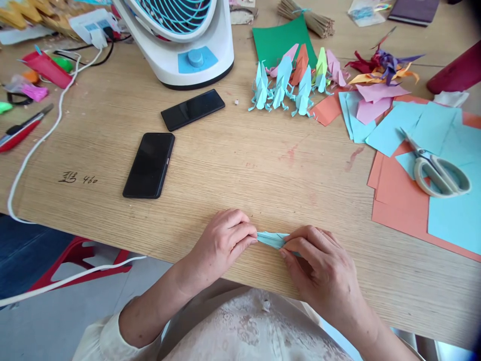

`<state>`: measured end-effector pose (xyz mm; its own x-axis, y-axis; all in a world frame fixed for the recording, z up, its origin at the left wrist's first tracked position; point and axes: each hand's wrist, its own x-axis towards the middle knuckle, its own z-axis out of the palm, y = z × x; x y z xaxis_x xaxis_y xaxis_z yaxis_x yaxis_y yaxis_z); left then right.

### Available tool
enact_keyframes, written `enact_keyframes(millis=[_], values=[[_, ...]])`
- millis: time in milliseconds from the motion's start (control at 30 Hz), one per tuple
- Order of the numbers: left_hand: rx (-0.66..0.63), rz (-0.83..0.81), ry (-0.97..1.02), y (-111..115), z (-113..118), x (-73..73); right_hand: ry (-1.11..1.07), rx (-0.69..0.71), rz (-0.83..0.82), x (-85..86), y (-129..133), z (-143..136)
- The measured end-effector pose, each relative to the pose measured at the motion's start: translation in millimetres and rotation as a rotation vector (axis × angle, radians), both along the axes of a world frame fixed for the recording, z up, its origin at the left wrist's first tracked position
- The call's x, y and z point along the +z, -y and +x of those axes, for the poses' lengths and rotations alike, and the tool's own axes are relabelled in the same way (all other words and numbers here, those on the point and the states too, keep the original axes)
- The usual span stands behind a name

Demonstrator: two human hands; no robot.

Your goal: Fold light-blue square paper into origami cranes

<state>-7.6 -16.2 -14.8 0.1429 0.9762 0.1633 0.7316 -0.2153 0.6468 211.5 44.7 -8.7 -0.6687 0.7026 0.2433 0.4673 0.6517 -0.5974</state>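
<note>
Between my two hands, just over the table's near edge, is a narrow strip of folded light-blue paper [271, 239] with several lengthwise creases. My left hand [227, 239] pinches its left end between thumb and fingertips. At the other end, my right hand [323, 260] is closed on the paper, thumb below and fingers above, hiding that tip. Farther back on the table stand several folded paper figures [281, 82] in light blue, orange, green and pink, with thin curled legs.
Right of my hands lie scissors [438, 170] on stacked blue and orange paper sheets [398, 205]. Two phones [148, 165] rest left of centre, with a white fan [195, 55] behind them. A white cable [56, 123] runs down the left side. A red cylinder [456, 70] is far right.
</note>
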Motion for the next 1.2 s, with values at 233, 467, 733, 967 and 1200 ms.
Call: enact_keyframes(millis=[233, 467, 733, 967, 1200], values=[[0.075, -0.082, -0.023, 3.3, 7.2, 5.7, 0.066, -0.071, -0.106, 2.9, 2.1, -2.9], [0.119, -0.129, 0.017, 5.2, 8.4, 6.3, 0.09, -0.114, -0.171, 4.4, 6.4, -5.0], [0.196, -0.13, -0.066, 3.7, 13.6, 13.3, 0.119, -0.089, -0.194, 6.0, 3.5, -8.4], [0.241, -0.114, -0.055, 5.2, 16.3, 9.8, 0.148, -0.078, -0.176, 6.7, 3.4, -10.7], [0.279, -0.092, -0.118, 4.5, 21.2, 5.8, 0.156, -0.094, -0.177, 3.7, 3.7, -9.4]])
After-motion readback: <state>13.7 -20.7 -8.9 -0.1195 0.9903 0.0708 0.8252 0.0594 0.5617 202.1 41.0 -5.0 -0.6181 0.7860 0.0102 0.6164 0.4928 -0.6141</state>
